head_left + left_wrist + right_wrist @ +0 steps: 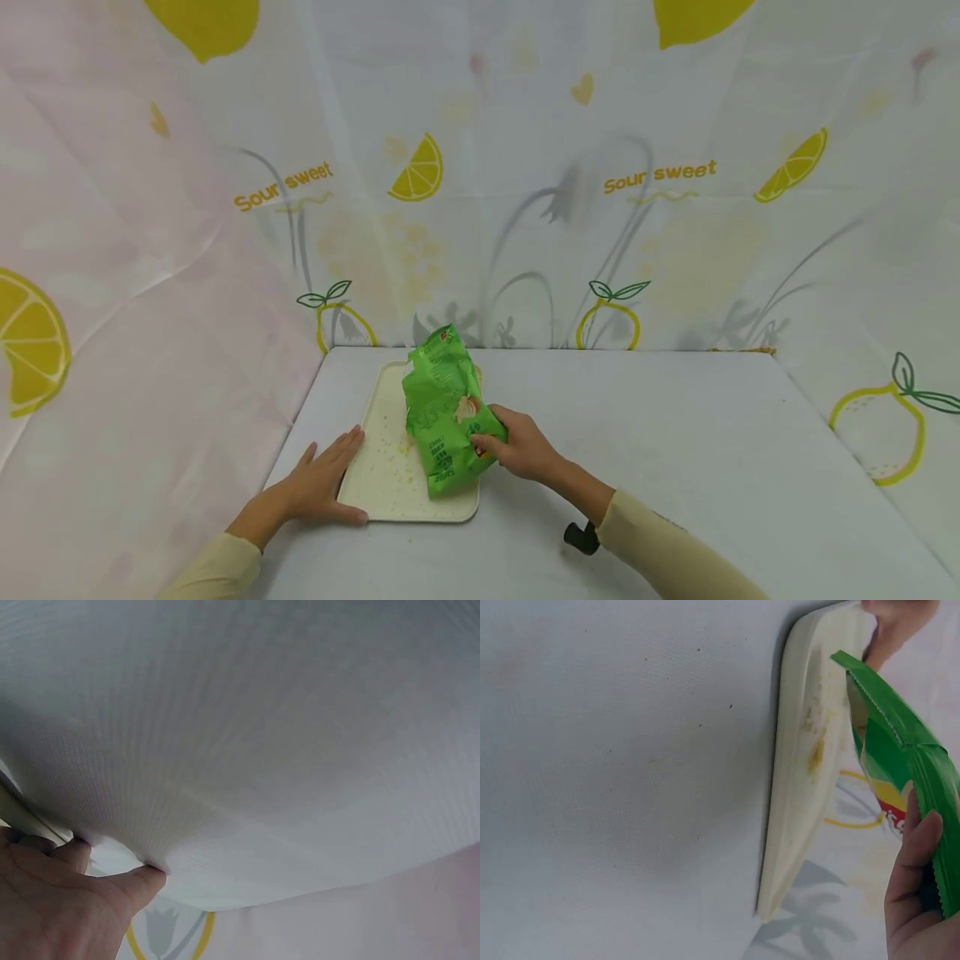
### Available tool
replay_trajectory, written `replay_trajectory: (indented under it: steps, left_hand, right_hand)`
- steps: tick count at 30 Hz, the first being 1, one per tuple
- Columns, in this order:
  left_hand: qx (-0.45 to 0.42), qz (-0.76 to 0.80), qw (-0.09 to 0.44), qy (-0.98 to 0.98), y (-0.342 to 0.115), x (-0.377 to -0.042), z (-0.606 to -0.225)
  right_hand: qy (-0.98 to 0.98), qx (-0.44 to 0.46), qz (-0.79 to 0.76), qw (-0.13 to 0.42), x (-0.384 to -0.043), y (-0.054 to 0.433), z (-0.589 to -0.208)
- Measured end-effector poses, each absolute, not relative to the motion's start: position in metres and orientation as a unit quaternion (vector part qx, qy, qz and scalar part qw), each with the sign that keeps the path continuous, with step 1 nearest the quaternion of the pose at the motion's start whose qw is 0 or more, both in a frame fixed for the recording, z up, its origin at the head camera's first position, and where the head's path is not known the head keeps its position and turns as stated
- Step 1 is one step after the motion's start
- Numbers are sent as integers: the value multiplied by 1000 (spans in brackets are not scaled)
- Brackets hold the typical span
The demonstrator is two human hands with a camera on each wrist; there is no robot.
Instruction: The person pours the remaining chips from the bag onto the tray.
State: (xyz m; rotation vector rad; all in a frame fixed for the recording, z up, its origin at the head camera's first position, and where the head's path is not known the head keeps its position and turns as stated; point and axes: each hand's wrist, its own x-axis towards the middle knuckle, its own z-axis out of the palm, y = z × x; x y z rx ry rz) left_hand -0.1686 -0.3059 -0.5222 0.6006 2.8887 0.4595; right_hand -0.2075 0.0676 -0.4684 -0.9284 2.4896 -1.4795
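You face a pale backdrop (480,108) with printed lemon slices (420,173) and "Sour sweet" lettering (662,175) behind the white table (637,433), pinkish cloth (157,350) hanging at your left.

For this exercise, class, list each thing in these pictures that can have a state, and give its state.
White table: dotted with small specks
Tray: lying on the table, crumbs on it
Crumbs: loose, scattered
Green bag: crumpled, held over the tray
Left grip: fingers extended, at the tray's left edge
Right grip: pinching the bag's right side
Printed backdrop: hanging, creased
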Motion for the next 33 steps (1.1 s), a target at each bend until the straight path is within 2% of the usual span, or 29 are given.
replay_trajectory:
  steps: [7, 14, 24, 33]
  left_hand:
    - [202, 152, 79, 964, -306, -170, -521]
    - [201, 153, 79, 964, -306, -170, -523]
    - [190, 154, 91, 965, -309, -172, -527]
    - [200, 156, 80, 964, -307, -172, -527]
  right_hand:
    - [820, -296, -488, 53, -207, 68, -469]
    - [803, -289, -520, -32, -201, 66, -466]
    - [822, -261, -506, 17, -202, 66, -472]
    - [807, -285, -517, -4, -201, 66, -470]
